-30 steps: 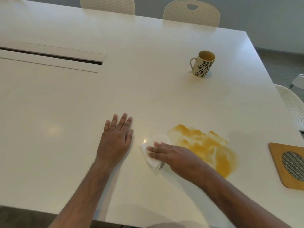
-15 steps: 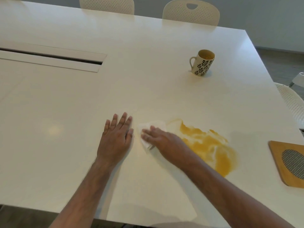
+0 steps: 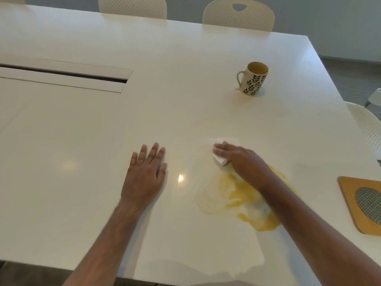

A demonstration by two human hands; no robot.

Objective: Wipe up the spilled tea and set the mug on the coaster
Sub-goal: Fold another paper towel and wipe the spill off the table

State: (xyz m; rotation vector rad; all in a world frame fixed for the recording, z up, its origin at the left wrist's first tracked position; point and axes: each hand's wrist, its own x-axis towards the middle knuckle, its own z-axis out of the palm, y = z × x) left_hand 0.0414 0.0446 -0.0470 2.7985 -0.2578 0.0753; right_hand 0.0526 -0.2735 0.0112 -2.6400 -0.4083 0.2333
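Note:
A yellow tea spill (image 3: 245, 199) spreads over the white table (image 3: 103, 124), partly under my right forearm. My right hand (image 3: 241, 159) presses a white paper napkin (image 3: 221, 150) flat onto the table at the spill's far edge, fingers straight. My left hand (image 3: 146, 172) rests flat on the table left of the spill, holding nothing. The cream mug (image 3: 253, 81) with a black leaf pattern stands upright farther back, tea inside. A wooden coaster (image 3: 362, 205) with a dark mesh centre lies at the right edge.
A long cable slot (image 3: 66, 76) with a flap runs across the table at left. Perforated cream chairs (image 3: 239, 14) stand at the far side, and another chair (image 3: 367, 124) at the right. The table's near edge lies just below my forearms.
My right hand slid the napkin to the right and farther away across the spill's upper edge. The spill is smeared thinner at its left. My left hand stayed put.

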